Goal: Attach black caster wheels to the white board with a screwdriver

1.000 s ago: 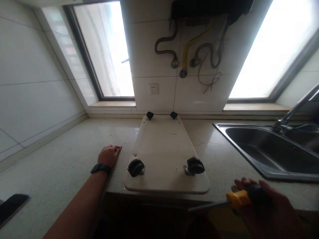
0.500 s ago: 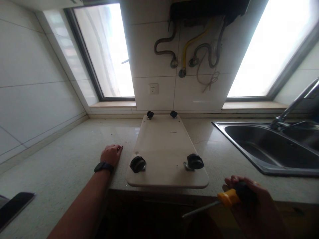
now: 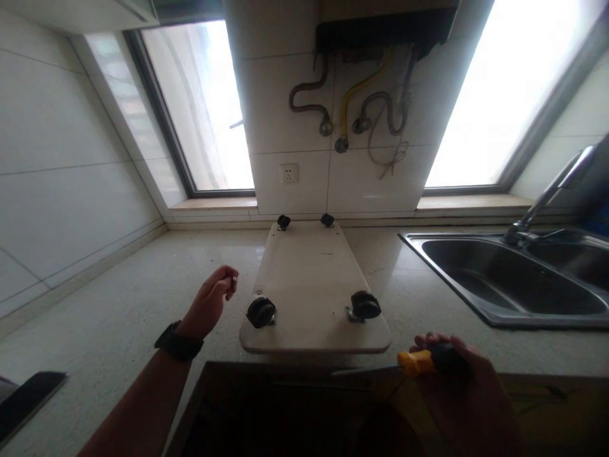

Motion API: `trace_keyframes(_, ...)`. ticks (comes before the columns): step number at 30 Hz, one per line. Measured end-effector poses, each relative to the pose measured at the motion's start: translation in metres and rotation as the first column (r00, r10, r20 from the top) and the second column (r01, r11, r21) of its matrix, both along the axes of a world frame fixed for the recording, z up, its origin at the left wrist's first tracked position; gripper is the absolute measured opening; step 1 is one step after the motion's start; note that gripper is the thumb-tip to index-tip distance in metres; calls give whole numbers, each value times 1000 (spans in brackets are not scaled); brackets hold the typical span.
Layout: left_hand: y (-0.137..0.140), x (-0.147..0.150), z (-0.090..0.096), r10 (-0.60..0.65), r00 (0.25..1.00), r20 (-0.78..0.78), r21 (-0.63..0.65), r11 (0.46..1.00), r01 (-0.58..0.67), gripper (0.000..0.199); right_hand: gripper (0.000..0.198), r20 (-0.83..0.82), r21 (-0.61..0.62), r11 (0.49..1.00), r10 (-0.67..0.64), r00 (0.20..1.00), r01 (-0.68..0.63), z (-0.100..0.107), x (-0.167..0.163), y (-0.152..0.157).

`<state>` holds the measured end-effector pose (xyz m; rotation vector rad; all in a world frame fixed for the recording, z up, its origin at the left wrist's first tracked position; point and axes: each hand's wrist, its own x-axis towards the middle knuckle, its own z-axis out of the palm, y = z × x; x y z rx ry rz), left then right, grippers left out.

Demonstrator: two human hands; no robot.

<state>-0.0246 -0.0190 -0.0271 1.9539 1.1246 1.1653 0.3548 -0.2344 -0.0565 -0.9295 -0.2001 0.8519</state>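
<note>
My left hand (image 3: 214, 298) is raised over the counter beside the board's left edge. Its fingers pinch a small shiny piece (image 3: 234, 279) that looks like a screw, too small to tell for sure. Wrapped in my right hand (image 3: 464, 374) is a screwdriver (image 3: 416, 364) with a yellow and black handle, its shaft pointing left past the counter's front edge. Between the hands a pale board (image 3: 304, 273) with rounded corners lies flat, casters up. Black casters sit at its near left (image 3: 261, 312), near right (image 3: 365, 305), far left (image 3: 283, 221) and far right (image 3: 327, 220).
The speckled counter (image 3: 118, 304) runs along the tiled wall. To the right are a steel sink (image 3: 504, 273) and a faucet (image 3: 547, 197). A dark flat object (image 3: 33, 400) lies at the left. Hoses (image 3: 349, 105) hang below a heater unit on the wall.
My left hand has lifted off the counter and turned, its fingers pinching the small piece. My right hand has shifted slightly left, and the screwdriver's shaft is now closer to level.
</note>
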Motion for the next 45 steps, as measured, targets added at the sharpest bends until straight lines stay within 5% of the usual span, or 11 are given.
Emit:
trace_keyframes(2,-25,16,21,-146,961,235,-76,983,168,9,21,-82,-3,1000,24,996,-24,3,-2,-1)
trace_keyframes(4,-52,32,36,-270,914,302,-115,942,316,14,22,-153,1,999,34,988,-34,9,-7,-4)
trace_keyframes(7,-92,54,47,-417,859,298,-200,852,484,20,22,-247,18,1000,7,969,-2,25,-21,-9)
trace_keyframes(12,-132,78,48,-504,827,248,-257,789,558,27,24,-256,88,994,-35,966,59,53,-40,-23)
trace_keyframes(18,-142,88,43,-518,845,133,-273,800,534,35,24,-240,93,986,-112,964,138,64,-46,-41)
trace_keyframes(29,-151,94,48,-527,848,-52,-175,841,512,29,30,-44,229,960,-153,987,159,55,-49,-50)
trace_keyframes(41,-155,96,42,-538,839,-86,-240,828,507,29,38,171,369,927,-132,976,61,45,-51,-73)
trace_keyframes(45,-158,98,44,-518,840,-163,-175,853,492,27,35,237,421,906,-162,958,49,38,-51,-78)
